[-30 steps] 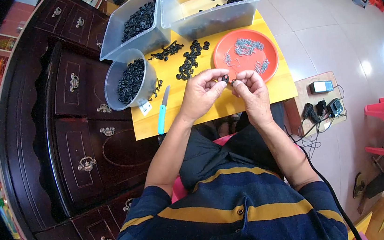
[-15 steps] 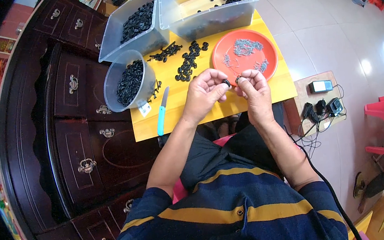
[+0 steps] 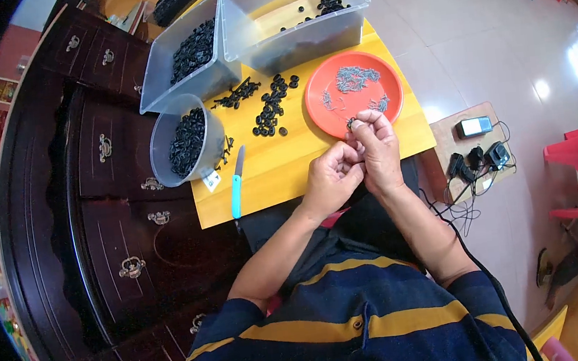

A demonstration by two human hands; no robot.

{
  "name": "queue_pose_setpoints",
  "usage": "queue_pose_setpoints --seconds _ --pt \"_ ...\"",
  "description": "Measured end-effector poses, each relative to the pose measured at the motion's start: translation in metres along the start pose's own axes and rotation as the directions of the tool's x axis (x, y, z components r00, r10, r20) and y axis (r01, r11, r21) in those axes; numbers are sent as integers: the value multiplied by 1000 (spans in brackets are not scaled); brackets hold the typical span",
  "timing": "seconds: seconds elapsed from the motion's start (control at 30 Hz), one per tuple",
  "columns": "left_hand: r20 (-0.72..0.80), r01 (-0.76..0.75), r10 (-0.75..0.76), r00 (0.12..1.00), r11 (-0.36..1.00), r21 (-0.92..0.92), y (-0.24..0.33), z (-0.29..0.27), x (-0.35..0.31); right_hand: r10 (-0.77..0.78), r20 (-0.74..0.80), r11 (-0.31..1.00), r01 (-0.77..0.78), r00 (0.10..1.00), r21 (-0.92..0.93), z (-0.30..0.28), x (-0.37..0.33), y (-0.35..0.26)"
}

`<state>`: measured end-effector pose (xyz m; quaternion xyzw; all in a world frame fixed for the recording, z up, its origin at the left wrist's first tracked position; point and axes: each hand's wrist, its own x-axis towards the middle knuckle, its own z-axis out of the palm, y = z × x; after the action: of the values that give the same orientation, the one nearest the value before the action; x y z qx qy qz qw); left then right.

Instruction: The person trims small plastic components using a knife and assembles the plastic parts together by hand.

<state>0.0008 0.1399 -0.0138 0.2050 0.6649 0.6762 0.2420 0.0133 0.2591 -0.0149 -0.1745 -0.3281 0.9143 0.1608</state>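
Over the near rim of a red plate (image 3: 321,117), my right hand (image 3: 381,157) pinches a small dark round part (image 3: 351,124) between thumb and fingertips. My left hand (image 3: 333,181) is closed just beside and below it, its fingers curled against the right hand's. Whatever the left fingers hold is hidden. Small grey metal pins (image 3: 357,78) lie in loose groups on the plate. Left of the plate, black ring-shaped pieces (image 3: 269,114) are spread on the yellow table (image 3: 281,174), with black stemmed pieces (image 3: 238,94) behind them. A knife (image 3: 237,189) with a turquoise handle lies farther left.
A clear round tub (image 3: 187,145) and two clear bins, one at the left (image 3: 194,53) and one at the right (image 3: 310,44), hold black pieces. A dark wooden cabinet (image 3: 117,220) borders the left. Chargers and cables (image 3: 474,161) lie on a low stand at the right.
My left hand has drawn down toward me, and the black piece in its fingertips no longer shows. The right hand still pinches its part. The view has shifted slightly.
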Motion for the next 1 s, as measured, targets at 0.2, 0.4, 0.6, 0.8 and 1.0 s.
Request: queue_pose_setpoints --seconds 0.2,0.4,0.6,0.8,1.0 --pt "-9 -102 104 995 989 108 29 -18 1 -70 44 996 72 997 -58 0 0 0" --pt "-200 -115 151 968 977 182 44 -49 14 -72 78 985 83 994 -151 6 -5 3" --pt "-151 -166 210 966 950 263 44 -58 19 -85 184 960 130 979 -246 4 -6 4" --pt "-96 -173 207 973 943 283 40 -60 18 -53 221 962 109 974 -249 4 -7 5" --pt "-62 -156 187 980 929 337 43 -62 18 -32 230 962 93 973 -257 4 -6 6"
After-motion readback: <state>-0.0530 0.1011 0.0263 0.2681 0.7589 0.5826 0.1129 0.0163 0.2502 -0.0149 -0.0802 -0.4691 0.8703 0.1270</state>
